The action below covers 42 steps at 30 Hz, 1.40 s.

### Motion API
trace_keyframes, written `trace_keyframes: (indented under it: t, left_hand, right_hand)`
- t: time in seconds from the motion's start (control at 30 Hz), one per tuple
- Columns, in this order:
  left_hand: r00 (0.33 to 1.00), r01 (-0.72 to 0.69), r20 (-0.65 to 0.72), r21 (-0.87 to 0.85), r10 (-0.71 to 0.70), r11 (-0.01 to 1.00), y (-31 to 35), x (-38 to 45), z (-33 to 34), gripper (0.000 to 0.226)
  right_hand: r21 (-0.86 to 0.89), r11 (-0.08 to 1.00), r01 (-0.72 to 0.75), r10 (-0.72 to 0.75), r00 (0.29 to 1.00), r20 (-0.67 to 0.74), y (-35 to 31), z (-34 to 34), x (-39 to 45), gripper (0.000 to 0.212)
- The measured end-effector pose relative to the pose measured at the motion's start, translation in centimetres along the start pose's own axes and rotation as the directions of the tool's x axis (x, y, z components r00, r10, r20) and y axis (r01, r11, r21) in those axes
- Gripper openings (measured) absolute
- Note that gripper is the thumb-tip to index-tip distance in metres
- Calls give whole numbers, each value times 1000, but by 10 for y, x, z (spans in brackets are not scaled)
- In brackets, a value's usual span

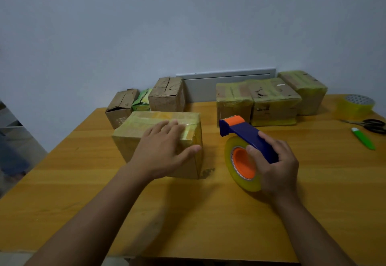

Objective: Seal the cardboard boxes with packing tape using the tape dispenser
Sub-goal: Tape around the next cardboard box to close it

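While the left hand (165,151) lies flat with straight fingers on the top of a brown cardboard box wrapped in yellowish clear tape (158,140), its thumb reaching over the box's near right corner, the right hand (273,167) curls around the handle of a blue tape dispenser with an orange hub and cutter guard (246,138), which carries a roll of yellowish clear packing tape (240,161). The dispenser sits just to the right of the box, apart from it, on the orange-brown wooden table (188,213). Beyond the left hand stand two untaped, creased brown cardboard boxes (144,103) with a green packet (142,99) between them. Beyond the right hand, three tape-covered cardboard boxes (271,98) line up side by side against the pale wall. Far to the right of the right hand lie a spare roll of yellowish tape (356,106), black-handled scissors (369,126) and a green utility knife (363,138).
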<state>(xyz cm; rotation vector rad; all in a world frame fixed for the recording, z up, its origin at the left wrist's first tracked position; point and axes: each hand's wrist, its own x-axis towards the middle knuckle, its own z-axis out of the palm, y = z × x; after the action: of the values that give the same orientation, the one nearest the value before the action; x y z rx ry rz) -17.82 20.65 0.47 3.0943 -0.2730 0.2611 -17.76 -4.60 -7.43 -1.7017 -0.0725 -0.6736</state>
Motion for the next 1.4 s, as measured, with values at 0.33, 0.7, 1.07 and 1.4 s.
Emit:
trace_keyframes:
  t: [0.33, 0.7, 1.07, 1.4]
  left_hand:
    - [991, -135, -38, -169, 131, 976, -5, -9, -13, 46]
    - [982, -175, -152, -477, 115, 861, -41, -24, -17, 42]
    - [965, 262, 258, -949, 47, -174, 9, -37, -66, 35]
    - [954, 254, 221, -955, -200, 154, -1, -25, -75, 18]
  right_hand:
    - [426, 897, -120, -9, 958, 288, -33, -38, 32, 35]
    - [478, 868, -133, -161, 835, 527, -71, -33, 37, 42]
    - [494, 864, -96, -222, 808, 545, -88, -13, 38, 41]
    - [279, 951, 131, -282, 738, 613, -86, -21, 52, 44]
